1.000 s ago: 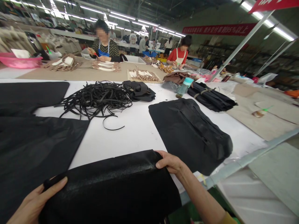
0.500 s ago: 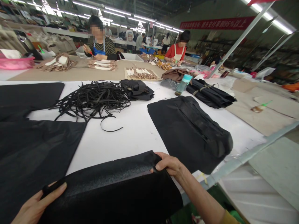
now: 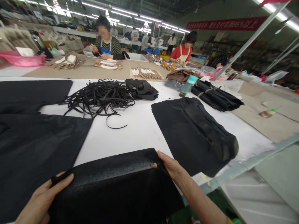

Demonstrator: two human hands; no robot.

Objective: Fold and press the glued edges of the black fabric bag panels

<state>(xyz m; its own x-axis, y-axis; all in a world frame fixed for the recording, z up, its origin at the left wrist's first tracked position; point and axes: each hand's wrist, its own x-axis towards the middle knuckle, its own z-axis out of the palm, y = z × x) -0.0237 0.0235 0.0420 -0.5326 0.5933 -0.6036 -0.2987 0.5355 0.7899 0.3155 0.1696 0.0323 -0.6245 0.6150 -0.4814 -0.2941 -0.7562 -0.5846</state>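
A black sheet of leather-like material [image 3: 112,193] is stretched between my two hands at the table's near edge. Its upper part is folded over, and a greyish, worn-looking strip runs along the fold. My left hand [image 3: 44,196] pinches the left end, thumb on top. At the upper right corner my right hand [image 3: 169,165] grips the sheet, and one fingertip shows below the flap. To the right lies a black panel with a zipper and raised pocket [image 3: 193,133]. More black sheets [image 3: 44,137] lie flat on the left.
A tangle of thin black strips [image 3: 100,96] lies mid-table beside a folded black bundle [image 3: 142,88]. Behind are a bottle with a turquoise cap [image 3: 188,85] and tied black pieces [image 3: 217,95]. Two people [image 3: 108,46] work across the table. A metal rail [image 3: 243,166] edges the right side.
The camera view has shifted slightly left, so the scene sits farther right. My right thumb has slipped from the front of the sheet toward its back edge; both hands still hold it.
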